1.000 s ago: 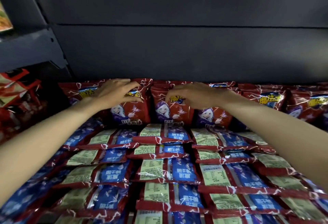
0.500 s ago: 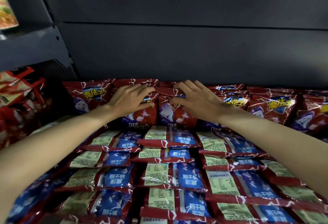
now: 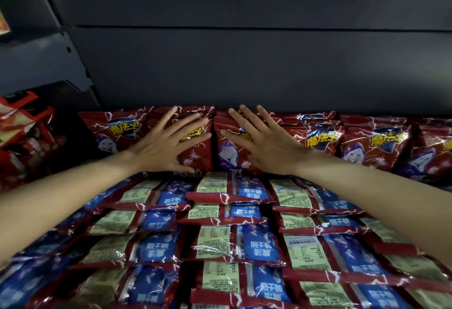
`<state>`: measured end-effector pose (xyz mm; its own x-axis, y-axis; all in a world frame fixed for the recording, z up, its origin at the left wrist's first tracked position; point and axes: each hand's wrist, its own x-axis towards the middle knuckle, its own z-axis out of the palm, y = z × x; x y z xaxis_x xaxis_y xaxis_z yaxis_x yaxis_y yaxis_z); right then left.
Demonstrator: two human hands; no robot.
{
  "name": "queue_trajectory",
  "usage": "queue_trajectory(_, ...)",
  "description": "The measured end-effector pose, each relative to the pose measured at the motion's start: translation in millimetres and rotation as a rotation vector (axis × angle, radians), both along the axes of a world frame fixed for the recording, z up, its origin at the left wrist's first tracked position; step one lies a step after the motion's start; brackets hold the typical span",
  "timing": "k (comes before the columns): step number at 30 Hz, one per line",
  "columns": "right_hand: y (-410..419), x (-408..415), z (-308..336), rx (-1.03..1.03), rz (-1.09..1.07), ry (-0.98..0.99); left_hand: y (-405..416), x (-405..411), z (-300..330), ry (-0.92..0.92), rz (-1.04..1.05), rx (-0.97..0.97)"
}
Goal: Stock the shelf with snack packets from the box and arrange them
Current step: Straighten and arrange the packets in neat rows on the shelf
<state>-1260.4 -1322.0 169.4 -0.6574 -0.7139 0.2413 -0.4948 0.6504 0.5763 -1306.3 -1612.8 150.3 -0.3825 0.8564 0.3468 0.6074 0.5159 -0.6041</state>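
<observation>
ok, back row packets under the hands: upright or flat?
Upright: the back row packets show their fronts, both hands (left, right) spread flat against them.

We see the snack packets [image 3: 320,142] as thin plastic film, glossy and crinkled, throwing sharp highlights along their creases and crimped edge seals. The flat-lying packets [image 3: 215,242] in front of us show the same shiny wrap, with pale printed label panels that look duller beneath the sheen. Behind them we find the shelf's back panel [image 3: 244,69], dark, smooth and matt, like painted sheet metal. The bracket [image 3: 73,64] at our left has that same matt painted finish.
</observation>
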Motion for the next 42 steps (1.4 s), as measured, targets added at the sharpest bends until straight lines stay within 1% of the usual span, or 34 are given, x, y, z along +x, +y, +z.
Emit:
queue_trajectory(2,3.9,-6.3,1.2,0.0,0.04,-0.012,-1.6,-3.1,-0.2,-0.016,0.058,-0.054)
queue_trajectory(5,6.3,-15.4,3.1,0.052,0.035,-0.027,-3.9,-9.9,6.1,-0.034,0.05,-0.104)
queue_trajectory(9,4.3,-20.9,4.6,0.047,0.041,-0.078,-3.7,-8.3,6.9,-0.095,0.051,-0.089)
queue_trajectory(13,3.5,-14.5,14.2,-0.006,0.049,-0.153,-3.9,0.1,14.6,-0.218,0.047,-0.083)
queue_trajectory(17,0.7,-1.0,30.4,-0.099,0.156,-0.199,-4.4,17.8,33.3,-0.353,0.023,-0.01)
queue_trajectory(20,-9.8,14.6,46.7,-0.159,0.217,-0.272,-8.0,45.1,55.9,-0.437,0.034,0.115)
queue_trajectory(22,-22.7,28.0,60.0,-0.184,0.249,-0.344,-18.0,68.8,72.5,-0.426,-0.003,0.189)
queue_trajectory(25,-49.6,45.5,72.8,-0.168,0.239,-0.453,-46.0,104.8,86.4,-0.348,-0.054,0.278)
queue_trajectory(27,-74.0,54.8,74.1,-0.153,0.254,-0.485,-72.5,126.0,85.9,-0.347,-0.011,0.35)
queue_trajectory(29,-100.3,59.7,69.6,-0.167,0.327,-0.527,-104.1,141.0,79.0,-0.368,0.066,0.421)
queue_trajectory(30,-113.5,60.7,65.2,-0.179,0.36,-0.567,-119.8,146.0,74.3,-0.431,0.133,0.439)
queue_trajectory(32,-138.0,61.5,54.4,-0.157,0.372,-0.636,-147.6,151.1,63.6,-0.639,0.319,0.425)
queue_trajectory(33,-148.6,61.6,48.2,-0.117,0.365,-0.636,-157.4,152.4,58.4,-0.728,0.417,0.402)
queue_trajectory(34,-158.0,62.2,42.3,-0.072,0.357,-0.622,-163.4,153.0,53.4,-0.767,0.491,0.381)
queue_trajectory(36,-169.0,63.5,34.3,-0.028,0.341,-0.61,-166.2,151.3,45.4,-0.712,0.529,0.355)
queue_trajectory(39,-169.8,64.4,33.1,-0.041,0.331,-0.654,-159.5,145.1,40.8,-0.515,0.468,0.304)
queue_trajectory(42,-164.0,64.6,35.1,-0.021,0.318,-0.704,-151.1,131.9,42.0,-0.35,0.368,0.38)
